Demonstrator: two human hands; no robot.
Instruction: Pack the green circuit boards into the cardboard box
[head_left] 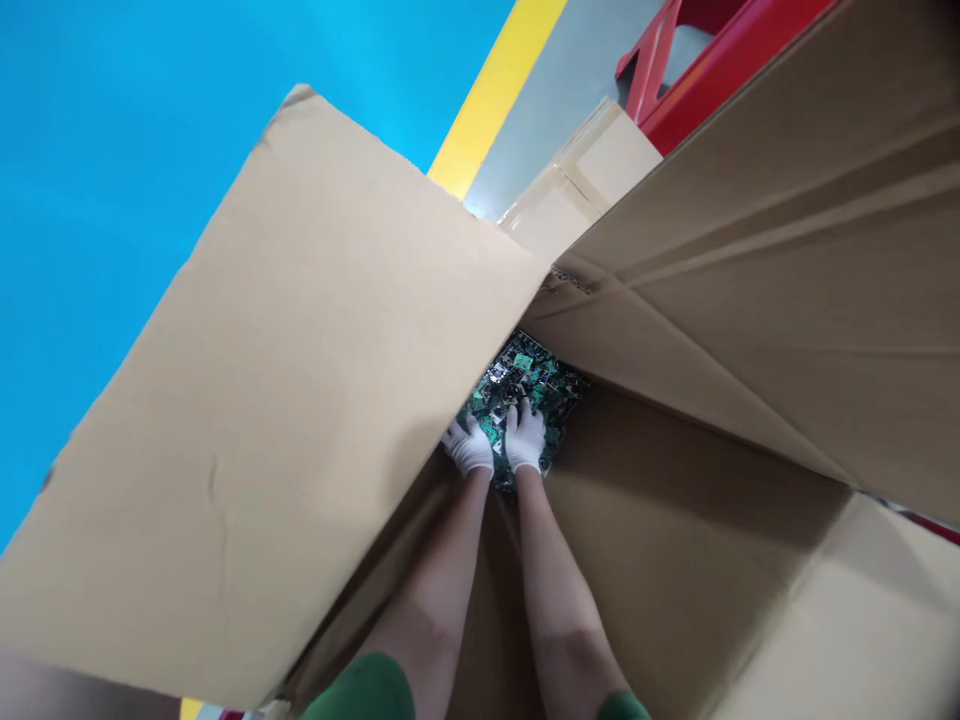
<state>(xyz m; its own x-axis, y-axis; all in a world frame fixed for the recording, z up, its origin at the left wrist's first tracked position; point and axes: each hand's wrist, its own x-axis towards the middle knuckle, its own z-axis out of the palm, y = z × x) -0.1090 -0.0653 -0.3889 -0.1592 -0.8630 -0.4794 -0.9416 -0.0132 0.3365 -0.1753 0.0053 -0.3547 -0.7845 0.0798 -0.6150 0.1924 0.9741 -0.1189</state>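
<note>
Deep inside a large cardboard box (645, 490) lies a dense heap of small green circuit boards (523, 362), some brighter green or whitish. Both of my hands wear white gloves and reach down onto it. My left hand (470, 447) rests at the heap's left edge, its fingers spread and partly hidden by the box flap. Right beside it, my right hand (525, 437) touches the boards with its fingers apart. Neither hand visibly grips a piece. Whether a clear bag wraps the boards, I cannot tell.
A wide cardboard flap (300, 350) folds outward on the left, and a tall cardboard wall (787, 270) rises on the right. Beyond stand a taped carton (577, 185) and a red metal frame (720, 70). The blue floor (150, 120) carries a yellow stripe (495, 95).
</note>
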